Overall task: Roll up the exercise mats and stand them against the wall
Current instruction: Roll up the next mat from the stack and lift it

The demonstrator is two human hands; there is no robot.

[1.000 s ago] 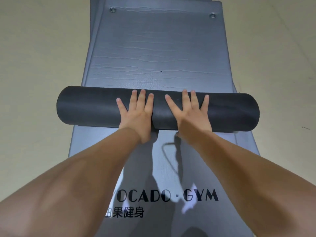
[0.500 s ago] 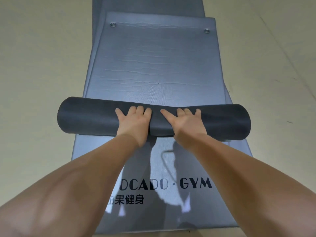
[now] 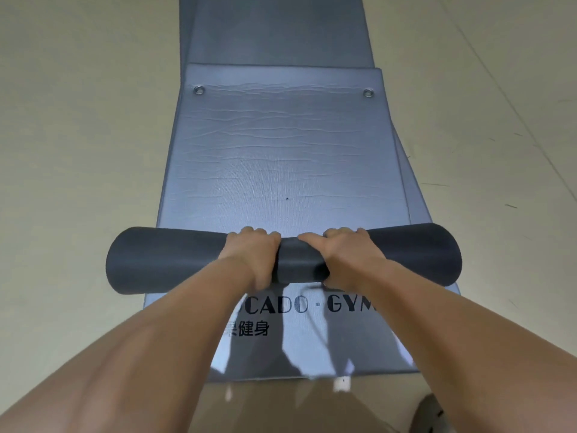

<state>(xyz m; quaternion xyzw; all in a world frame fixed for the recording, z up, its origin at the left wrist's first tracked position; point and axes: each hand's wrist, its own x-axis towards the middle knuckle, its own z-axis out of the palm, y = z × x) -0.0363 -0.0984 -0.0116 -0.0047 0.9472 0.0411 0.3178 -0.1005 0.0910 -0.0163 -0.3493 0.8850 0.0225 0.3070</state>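
A grey exercise mat [image 3: 281, 157] with two metal eyelets lies flat on the floor, its near part wound into a dark roll [image 3: 162, 260] lying crosswise. My left hand [image 3: 253, 254] grips the roll just left of its middle, fingers curled over the far side. My right hand [image 3: 343, 254] grips it just right of the middle the same way. The roll is pinched in between my hands. A second grey mat [image 3: 281, 339] printed with "GYM" lettering lies underneath.
Another grey mat [image 3: 274, 29] stretches away beyond the eyelet end. A further mat edge [image 3: 415, 189] sticks out on the right from under the stack. Beige floor [image 3: 78, 135] lies on both sides. A dark object [image 3: 431, 414] sits at the bottom right.
My fingers went from lying flat on the roll to curling over its far side. The roll has drawn nearer to the "GYM" lettering, and the view has tilted up along the mats.
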